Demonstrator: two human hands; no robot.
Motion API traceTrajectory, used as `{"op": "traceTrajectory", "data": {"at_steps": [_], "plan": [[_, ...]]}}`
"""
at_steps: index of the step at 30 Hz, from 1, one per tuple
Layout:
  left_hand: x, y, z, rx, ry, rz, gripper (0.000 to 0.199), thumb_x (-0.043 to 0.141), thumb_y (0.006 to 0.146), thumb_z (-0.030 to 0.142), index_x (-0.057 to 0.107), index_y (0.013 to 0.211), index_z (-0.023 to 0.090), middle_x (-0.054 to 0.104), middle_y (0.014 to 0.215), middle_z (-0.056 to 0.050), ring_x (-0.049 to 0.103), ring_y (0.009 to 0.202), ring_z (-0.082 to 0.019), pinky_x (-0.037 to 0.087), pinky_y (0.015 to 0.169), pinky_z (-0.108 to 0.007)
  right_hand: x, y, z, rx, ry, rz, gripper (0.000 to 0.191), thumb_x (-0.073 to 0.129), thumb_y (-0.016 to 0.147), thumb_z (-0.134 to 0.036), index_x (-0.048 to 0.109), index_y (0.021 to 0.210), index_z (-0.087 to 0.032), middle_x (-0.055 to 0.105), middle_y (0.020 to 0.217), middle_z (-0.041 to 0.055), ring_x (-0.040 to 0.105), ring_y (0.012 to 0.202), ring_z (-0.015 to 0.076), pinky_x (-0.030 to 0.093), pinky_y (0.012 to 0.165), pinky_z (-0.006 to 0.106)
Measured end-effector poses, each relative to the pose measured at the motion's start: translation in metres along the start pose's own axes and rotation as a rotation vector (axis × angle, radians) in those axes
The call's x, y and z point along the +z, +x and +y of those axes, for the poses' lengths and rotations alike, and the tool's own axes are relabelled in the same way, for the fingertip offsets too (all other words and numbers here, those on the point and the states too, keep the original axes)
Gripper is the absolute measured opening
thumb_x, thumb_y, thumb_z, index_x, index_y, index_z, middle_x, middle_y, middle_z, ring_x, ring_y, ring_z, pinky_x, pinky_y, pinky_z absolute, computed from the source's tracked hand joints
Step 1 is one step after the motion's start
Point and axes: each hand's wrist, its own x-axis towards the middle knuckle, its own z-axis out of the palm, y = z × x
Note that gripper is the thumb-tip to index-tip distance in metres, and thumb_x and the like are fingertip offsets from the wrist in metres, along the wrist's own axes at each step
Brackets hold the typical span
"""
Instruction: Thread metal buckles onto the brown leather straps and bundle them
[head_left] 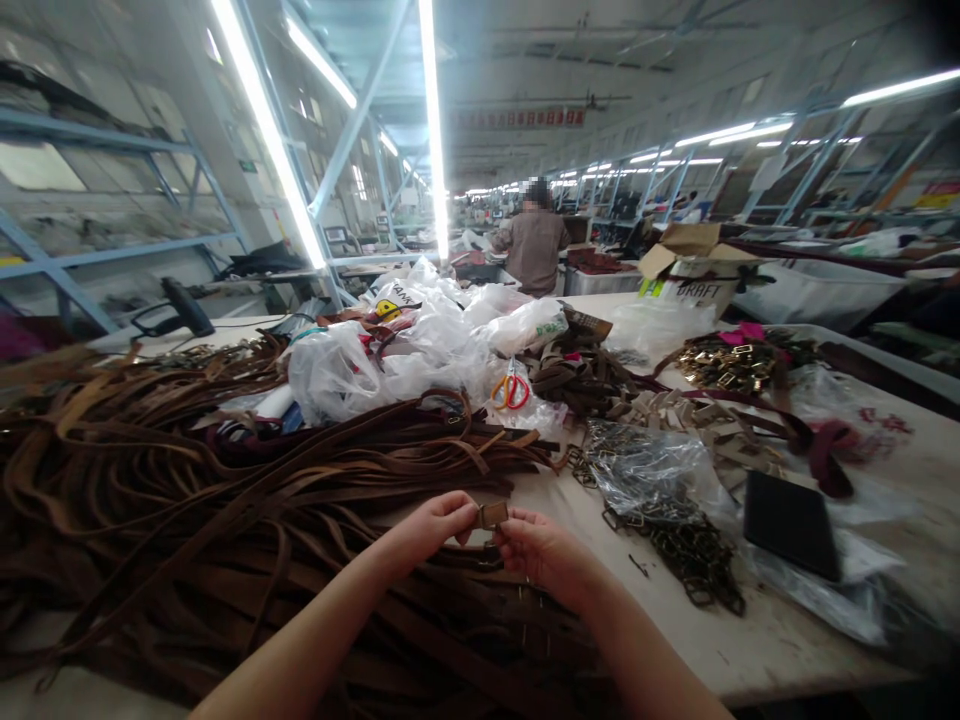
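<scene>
Between my two hands is a short piece of brown strap (493, 515), held up over the table. My left hand (452, 517) pinches its left end between thumb and fingers. On the other side, the fingers of my right hand (534, 543) are closed at its right edge. A small dark metal piece shows just under the strap, too small to make out well. Long brown leather straps (225, 540) lie in a large heap beneath and left of my hands. Dark metal buckles (694, 555) are piled to the right, partly under clear plastic.
Scissors (510, 390) with red and orange handles lie by white plastic bags (420, 340). A black flat case (791, 522) is at the right. Brassy buckles (731, 365) and a cardboard box (686, 270) stand farther back. A person (534, 245) is beyond the table.
</scene>
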Motion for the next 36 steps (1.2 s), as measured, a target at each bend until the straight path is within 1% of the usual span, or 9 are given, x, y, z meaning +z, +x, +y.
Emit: {"op": "traceTrajectory", "data": {"at_steps": [3,5,8,11,16,20,23,29,36], "plan": [[0.004,0.002,-0.003,0.035,-0.029,0.003,0.038,0.042,0.081,0.049,0.053,0.095,0.015,0.054,0.073,0.001,0.046,0.065,-0.011,0.039,0.064,-0.022,0.004,0.006,0.002,-0.011,-0.151,0.012,0.02,0.065,0.063,-0.026,0.058,0.078,-0.014,0.058,0.064,-0.0026,0.049,0.051,0.0053,0.038,0.052,0.019],[0.006,0.005,-0.003,0.097,0.04,-0.008,0.036,0.046,0.081,0.043,0.055,0.103,0.017,0.057,0.084,-0.001,0.05,0.074,-0.013,0.04,0.07,-0.024,0.006,0.01,0.0,-0.016,-0.259,0.041,0.017,0.062,0.063,-0.026,0.057,0.075,-0.015,0.057,0.061,-0.0035,0.048,0.05,0.0056,0.038,0.053,0.021],[0.004,0.013,0.001,0.231,0.215,0.071,0.024,0.053,0.077,0.035,0.064,0.088,0.018,0.056,0.085,-0.003,0.051,0.081,-0.015,0.04,0.075,-0.025,0.008,0.015,-0.01,-0.05,-0.367,0.093,0.014,0.06,0.061,-0.024,0.053,0.069,-0.015,0.055,0.057,-0.0051,0.047,0.048,0.0058,0.037,0.051,0.021],[0.0,0.018,0.005,0.295,0.212,0.163,0.023,0.051,0.077,0.035,0.063,0.075,0.015,0.052,0.082,-0.003,0.05,0.078,-0.014,0.041,0.071,-0.023,0.007,0.02,-0.019,-0.084,-0.411,0.112,0.014,0.059,0.062,-0.026,0.051,0.067,-0.016,0.054,0.057,-0.0055,0.046,0.048,0.0056,0.036,0.05,0.021],[0.0,0.016,0.006,0.169,0.097,0.18,0.031,0.045,0.079,0.042,0.052,0.067,0.015,0.044,0.062,0.002,0.041,0.059,-0.01,0.036,0.055,-0.021,0.005,0.03,-0.012,-0.09,-0.439,0.148,0.015,0.057,0.063,-0.028,0.047,0.063,-0.017,0.052,0.054,-0.0057,0.046,0.048,0.006,0.036,0.05,0.021],[0.002,0.013,0.006,0.149,0.038,0.165,0.028,0.045,0.077,0.041,0.049,0.068,0.015,0.045,0.06,0.003,0.041,0.057,-0.009,0.035,0.054,-0.021,0.005,0.038,-0.002,-0.105,-0.441,0.16,0.015,0.057,0.062,-0.027,0.048,0.066,-0.017,0.052,0.055,-0.0059,0.045,0.047,0.0062,0.036,0.049,0.021],[0.0,0.012,0.004,0.126,0.202,0.245,0.019,0.047,0.077,0.034,0.051,0.072,0.016,0.049,0.062,0.003,0.044,0.059,-0.01,0.035,0.055,-0.021,0.005,0.044,0.004,-0.134,-0.445,0.176,0.016,0.059,0.062,-0.029,0.049,0.067,-0.017,0.052,0.057,-0.0049,0.046,0.051,0.0074,0.037,0.05,0.021],[-0.004,0.007,-0.005,0.112,0.729,0.44,0.006,0.049,0.074,0.021,0.051,0.068,0.019,0.053,0.069,0.002,0.048,0.065,-0.012,0.035,0.06,-0.023,0.005,0.055,0.014,-0.19,-0.436,0.22,0.02,0.059,0.063,-0.033,0.049,0.065,-0.017,0.054,0.06,-0.0028,0.048,0.056,0.0093,0.04,0.056,0.023],[-0.001,0.005,0.002,-0.033,0.799,0.331,0.011,0.046,0.075,0.019,0.054,0.067,0.018,0.055,0.071,-0.001,0.052,0.07,-0.015,0.036,0.063,-0.024,0.007,0.053,0.021,-0.32,-0.54,0.231,0.019,0.061,0.064,-0.033,0.052,0.065,-0.016,0.052,0.057,-0.0036,0.046,0.055,0.0103,0.038,0.055,0.024]]}}
